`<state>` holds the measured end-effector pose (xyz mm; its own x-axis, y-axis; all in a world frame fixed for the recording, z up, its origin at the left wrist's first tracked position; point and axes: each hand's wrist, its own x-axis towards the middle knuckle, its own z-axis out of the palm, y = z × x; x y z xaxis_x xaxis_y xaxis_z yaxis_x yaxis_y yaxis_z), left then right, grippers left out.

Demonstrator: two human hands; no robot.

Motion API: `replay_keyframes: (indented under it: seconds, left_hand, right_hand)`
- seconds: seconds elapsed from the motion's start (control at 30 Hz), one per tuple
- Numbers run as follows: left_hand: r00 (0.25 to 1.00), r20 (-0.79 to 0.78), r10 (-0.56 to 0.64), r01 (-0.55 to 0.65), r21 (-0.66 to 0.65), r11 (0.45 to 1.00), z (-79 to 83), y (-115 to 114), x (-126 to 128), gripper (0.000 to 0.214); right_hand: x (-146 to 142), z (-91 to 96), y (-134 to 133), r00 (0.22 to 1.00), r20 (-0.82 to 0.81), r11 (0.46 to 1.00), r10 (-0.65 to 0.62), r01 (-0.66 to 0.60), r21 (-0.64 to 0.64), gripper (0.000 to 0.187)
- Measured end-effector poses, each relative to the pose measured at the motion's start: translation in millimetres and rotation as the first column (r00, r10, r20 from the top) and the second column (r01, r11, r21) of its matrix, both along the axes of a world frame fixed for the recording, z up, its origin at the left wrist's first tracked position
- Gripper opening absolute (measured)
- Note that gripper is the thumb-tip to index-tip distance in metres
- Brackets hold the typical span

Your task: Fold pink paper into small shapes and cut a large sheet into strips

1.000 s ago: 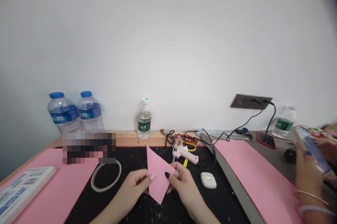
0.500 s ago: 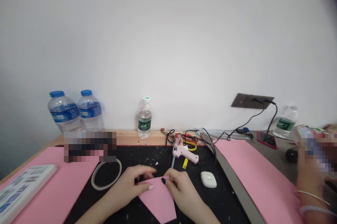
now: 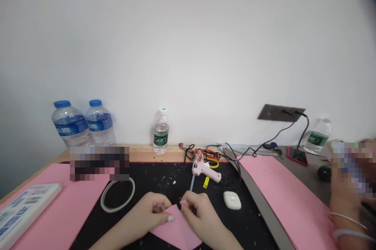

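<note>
Tape roll lies on the black mat, just beside the left hand, whose curled fingers pinch one side of a folded pink paper sheet at the mat's near edge. The right hand, also closed, grips the other side. Toward the mat's far edge sits a pink glue gun, and a white earbud case rests on the mat's right part.
</note>
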<state>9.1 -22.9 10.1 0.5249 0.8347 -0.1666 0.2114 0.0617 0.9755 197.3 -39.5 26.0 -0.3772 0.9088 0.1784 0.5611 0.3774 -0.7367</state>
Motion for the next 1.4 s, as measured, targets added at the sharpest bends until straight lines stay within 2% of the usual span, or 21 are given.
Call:
replay_keyframes:
  seconds: [0.17,0.33,0.47,0.7,0.9,1.13,1.4]
  left_hand:
    - [0.995,-0.100,-0.005,0.016,0.101,0.995,4.2,-5.7,5.0,0.019]
    - [0.989,-0.146,0.009,0.021,0.198,0.980,4.3,-6.7,6.8,0.024]
    - [0.994,-0.111,0.014,0.007,0.186,0.983,2.7,-5.2,7.2,0.028]
    - [0.997,-0.075,0.028,-0.017,0.144,0.989,-5.6,-3.9,6.6,0.034]
    - [1.000,-0.022,0.004,-0.001,0.129,0.992,-8.8,-3.1,4.4,0.032]
    - [0.995,-0.076,-0.066,0.072,0.077,0.994,-6.3,-6.6,6.3,0.022]
    - [0.995,-0.095,-0.033,0.045,0.122,0.992,-8.3,-4.3,9.0,0.036]
  right_hand:
    - [-0.8,-2.7,-1.5,0.999,-0.013,0.997,0.037,-0.037,-0.068,0.019]
    - [-3.1,-1.8,0.4,0.984,-0.172,0.981,0.047,-0.078,-0.176,0.023]
    - [-6.4,-2.9,2.2,0.957,-0.291,0.967,-0.004,-0.071,-0.244,0.025]
    - [-9.5,-8.4,2.1,0.923,-0.379,0.954,-0.068,-0.051,-0.295,0.023]
    - [-9.5,-10.0,1.5,0.922,-0.380,0.953,-0.070,-0.050,-0.298,0.023]
    - [-5.4,-4.1,-0.5,0.973,-0.230,0.945,0.024,-0.098,-0.313,0.012]
    - [-7.4,-11.8,3.0,0.954,-0.299,0.940,-0.013,-0.090,-0.330,0.017]
